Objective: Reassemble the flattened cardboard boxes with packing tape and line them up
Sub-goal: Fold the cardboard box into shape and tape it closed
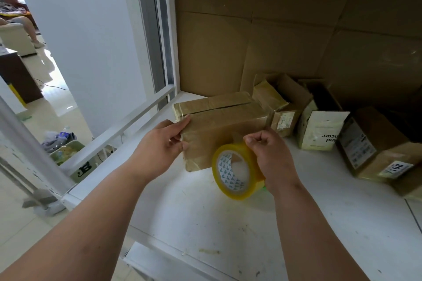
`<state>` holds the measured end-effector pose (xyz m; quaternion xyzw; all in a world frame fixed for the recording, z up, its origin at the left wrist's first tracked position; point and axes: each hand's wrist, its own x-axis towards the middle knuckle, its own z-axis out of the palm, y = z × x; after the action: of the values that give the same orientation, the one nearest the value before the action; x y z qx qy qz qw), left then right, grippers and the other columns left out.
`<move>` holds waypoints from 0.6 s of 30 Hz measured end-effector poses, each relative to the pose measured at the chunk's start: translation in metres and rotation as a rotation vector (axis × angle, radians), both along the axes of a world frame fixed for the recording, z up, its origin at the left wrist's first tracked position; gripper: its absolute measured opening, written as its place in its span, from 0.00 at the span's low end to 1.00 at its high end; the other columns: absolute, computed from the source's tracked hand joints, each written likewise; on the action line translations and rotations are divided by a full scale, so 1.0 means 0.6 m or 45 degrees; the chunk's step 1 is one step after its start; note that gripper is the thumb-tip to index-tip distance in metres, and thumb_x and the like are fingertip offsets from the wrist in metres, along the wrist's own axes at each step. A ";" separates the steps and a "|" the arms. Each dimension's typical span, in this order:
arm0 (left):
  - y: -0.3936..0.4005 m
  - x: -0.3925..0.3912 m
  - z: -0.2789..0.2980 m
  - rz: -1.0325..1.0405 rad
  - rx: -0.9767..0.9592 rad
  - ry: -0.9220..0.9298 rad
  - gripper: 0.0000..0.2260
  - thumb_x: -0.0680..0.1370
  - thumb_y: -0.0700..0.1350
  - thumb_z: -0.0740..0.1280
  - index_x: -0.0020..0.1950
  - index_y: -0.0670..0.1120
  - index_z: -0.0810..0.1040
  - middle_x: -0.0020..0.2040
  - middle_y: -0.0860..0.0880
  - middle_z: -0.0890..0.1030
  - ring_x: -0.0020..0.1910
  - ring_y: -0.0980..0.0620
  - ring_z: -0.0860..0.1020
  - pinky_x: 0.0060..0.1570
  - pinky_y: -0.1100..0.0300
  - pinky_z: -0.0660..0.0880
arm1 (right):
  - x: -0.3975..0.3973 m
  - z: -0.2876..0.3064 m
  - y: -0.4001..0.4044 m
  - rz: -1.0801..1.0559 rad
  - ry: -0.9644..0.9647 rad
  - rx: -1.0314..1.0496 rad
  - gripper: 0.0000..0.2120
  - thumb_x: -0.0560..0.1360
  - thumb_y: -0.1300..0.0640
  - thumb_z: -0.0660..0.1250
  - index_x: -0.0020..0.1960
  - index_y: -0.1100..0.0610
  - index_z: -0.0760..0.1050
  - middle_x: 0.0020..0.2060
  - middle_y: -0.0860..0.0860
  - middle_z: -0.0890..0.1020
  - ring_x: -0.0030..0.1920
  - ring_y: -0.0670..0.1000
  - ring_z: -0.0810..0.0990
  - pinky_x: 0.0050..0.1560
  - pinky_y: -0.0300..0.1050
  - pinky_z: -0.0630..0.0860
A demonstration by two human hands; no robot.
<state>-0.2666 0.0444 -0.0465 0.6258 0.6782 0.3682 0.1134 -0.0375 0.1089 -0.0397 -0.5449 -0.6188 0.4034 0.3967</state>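
At the far left, beyond the white metal shelf rail (pixel 137 116), lay a pale tiled floor with a green bin of clutter (pixel 66 153), none of it part of the job. Next came the left hand (pixel 159 146), its fingers laid against the left end of the brown, tape-wrapped cardboard box (pixel 226 130), fingertips on the upper corner near the open seam along the top; whether it pinched a tape end there could not be told. The box stood on the scuffed white shelf surface (pixel 228 223) with its top flaps closed but the centre slit showing dark and not visibly sealed. Just right of it, the right hand (pixel 267 155) gripped the yellowish roll of clear packing tape (pixel 235 171), fingers curled over its rim, held touching or just in front of the box's near face. Judging by this, the step in hand was taping this box shut; the next move probably called for drawing tape along the seam while the left hand steadied the box. Further right, several smaller boxes (pixel 319 128) already stood in a rough row against the tall flattened cardboard sheet (pixel 274 41).
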 end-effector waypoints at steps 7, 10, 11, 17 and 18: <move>-0.007 -0.023 -0.005 0.379 -0.003 0.002 0.27 0.80 0.37 0.61 0.76 0.56 0.66 0.55 0.51 0.69 0.51 0.51 0.74 0.53 0.61 0.65 | -0.009 0.017 -0.024 0.192 -0.086 -0.022 0.06 0.79 0.53 0.65 0.45 0.52 0.78 0.46 0.46 0.78 0.44 0.43 0.76 0.39 0.38 0.68; -0.007 -0.028 0.006 0.485 -0.075 -0.130 0.25 0.81 0.41 0.56 0.77 0.58 0.63 0.64 0.47 0.68 0.64 0.43 0.71 0.60 0.54 0.66 | -0.012 0.017 -0.040 0.307 -0.124 -0.099 0.06 0.79 0.52 0.66 0.44 0.50 0.77 0.47 0.45 0.78 0.44 0.42 0.75 0.39 0.37 0.67; -0.005 -0.028 0.009 0.490 -0.090 -0.209 0.24 0.81 0.45 0.55 0.78 0.58 0.62 0.70 0.46 0.67 0.68 0.43 0.69 0.65 0.52 0.65 | -0.012 0.017 -0.044 0.344 -0.112 -0.128 0.06 0.79 0.52 0.66 0.43 0.50 0.77 0.45 0.44 0.79 0.44 0.42 0.75 0.40 0.38 0.68; -0.002 0.004 0.024 0.665 -0.204 -0.021 0.47 0.68 0.79 0.54 0.79 0.52 0.57 0.81 0.50 0.43 0.80 0.44 0.42 0.74 0.34 0.51 | -0.016 0.007 -0.063 0.537 0.166 -0.333 0.09 0.78 0.58 0.67 0.40 0.50 0.78 0.52 0.39 0.84 0.58 0.46 0.79 0.65 0.52 0.73; -0.005 0.018 0.028 0.677 -0.170 0.082 0.48 0.67 0.80 0.53 0.79 0.52 0.56 0.81 0.50 0.43 0.79 0.45 0.42 0.74 0.35 0.51 | -0.015 0.006 -0.064 0.537 0.185 -0.335 0.10 0.78 0.59 0.67 0.39 0.50 0.79 0.52 0.40 0.85 0.59 0.47 0.79 0.66 0.55 0.72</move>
<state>-0.2560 0.0417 -0.0296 0.4282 0.8447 0.3195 0.0321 -0.0463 0.0704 -0.0359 -0.4204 -0.6308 0.5923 0.2730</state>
